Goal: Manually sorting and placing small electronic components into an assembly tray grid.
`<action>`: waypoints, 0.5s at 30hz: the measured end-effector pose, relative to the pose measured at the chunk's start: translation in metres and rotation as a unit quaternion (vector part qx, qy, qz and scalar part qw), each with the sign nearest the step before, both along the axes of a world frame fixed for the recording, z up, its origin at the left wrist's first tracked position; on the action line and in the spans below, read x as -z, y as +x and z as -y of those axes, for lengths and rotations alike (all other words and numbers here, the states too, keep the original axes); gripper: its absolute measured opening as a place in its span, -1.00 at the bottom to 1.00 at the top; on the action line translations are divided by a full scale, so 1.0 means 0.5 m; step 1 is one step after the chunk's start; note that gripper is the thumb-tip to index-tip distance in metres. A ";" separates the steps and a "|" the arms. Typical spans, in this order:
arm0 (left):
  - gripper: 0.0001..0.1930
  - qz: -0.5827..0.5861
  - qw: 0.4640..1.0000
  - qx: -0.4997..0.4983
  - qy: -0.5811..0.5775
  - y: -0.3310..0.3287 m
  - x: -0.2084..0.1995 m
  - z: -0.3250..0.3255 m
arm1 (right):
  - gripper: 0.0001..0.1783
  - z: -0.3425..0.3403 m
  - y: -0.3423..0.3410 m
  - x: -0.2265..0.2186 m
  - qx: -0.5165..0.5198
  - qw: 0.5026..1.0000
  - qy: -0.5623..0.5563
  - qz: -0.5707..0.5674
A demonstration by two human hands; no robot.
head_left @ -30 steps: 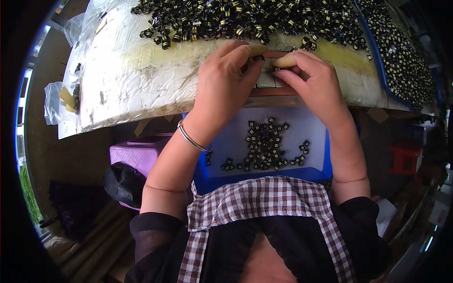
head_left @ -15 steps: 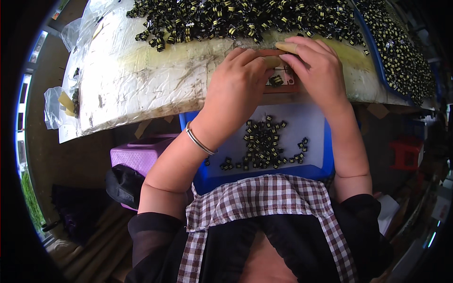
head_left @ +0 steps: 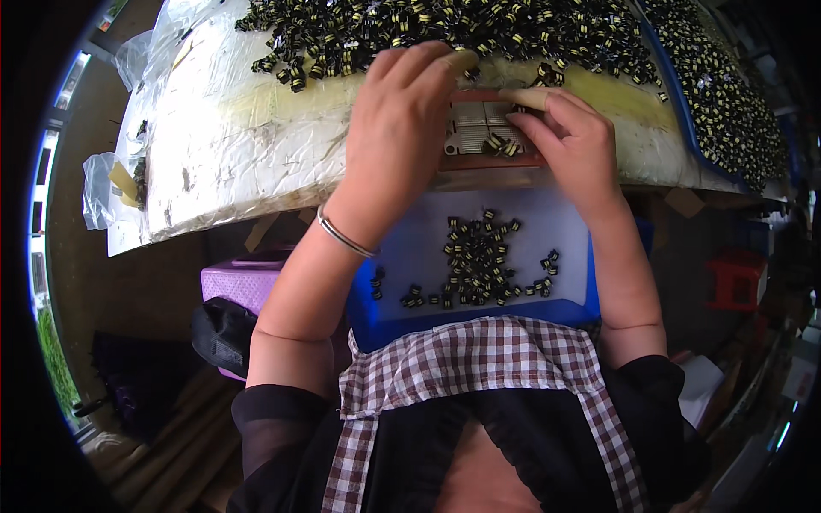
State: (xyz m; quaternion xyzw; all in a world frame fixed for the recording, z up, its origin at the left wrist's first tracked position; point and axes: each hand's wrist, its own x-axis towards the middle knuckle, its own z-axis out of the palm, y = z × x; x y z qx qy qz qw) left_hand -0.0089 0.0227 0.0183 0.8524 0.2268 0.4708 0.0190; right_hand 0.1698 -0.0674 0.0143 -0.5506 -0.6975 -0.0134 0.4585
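On the table's near edge lies a reddish-brown board [head_left: 492,96] with a ribbed metal plate [head_left: 470,128] in it. A few small black parts with yellow bands [head_left: 500,145] lie on the plate. My right hand [head_left: 575,141] is at the board's right side, thumb and index finger pinched on something small and mostly hidden, with a tan cover on the index finger. My left hand [head_left: 398,115] is raised over the board's left side, bent fingers reaching the near edge of a pile of the same parts [head_left: 445,30]. Its thumb and fingertips are largely hidden.
A blue tray [head_left: 368,321] below the table edge holds many loose parts on its pale bottom. Another blue-rimmed tray [head_left: 676,103] full of parts stands at the far right. A purple stool [head_left: 244,282] with a black cap [head_left: 224,333] is at left, a red stool [head_left: 735,280] at right.
My left hand has moved from the board up and left to the pile's edge, uncovering the metal plate. My right hand has come slightly nearer and stays at the board's right side.
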 end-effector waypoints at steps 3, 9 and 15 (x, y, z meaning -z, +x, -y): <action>-0.71 -0.058 0.998 -0.028 0.001 -0.017 0.004 -0.053 | -0.75 0.005 -0.014 -0.015 -0.006 0.983 -0.175 -0.053; -0.78 0.033 0.978 0.044 -0.200 -0.018 0.002 0.002 | -0.83 -0.012 -0.012 -0.006 -0.065 0.966 -0.200 -0.152; -0.78 -0.011 0.985 0.066 -0.161 -0.026 0.013 0.018 | -0.82 -0.015 -0.023 -0.016 -0.059 0.972 -0.197 -0.110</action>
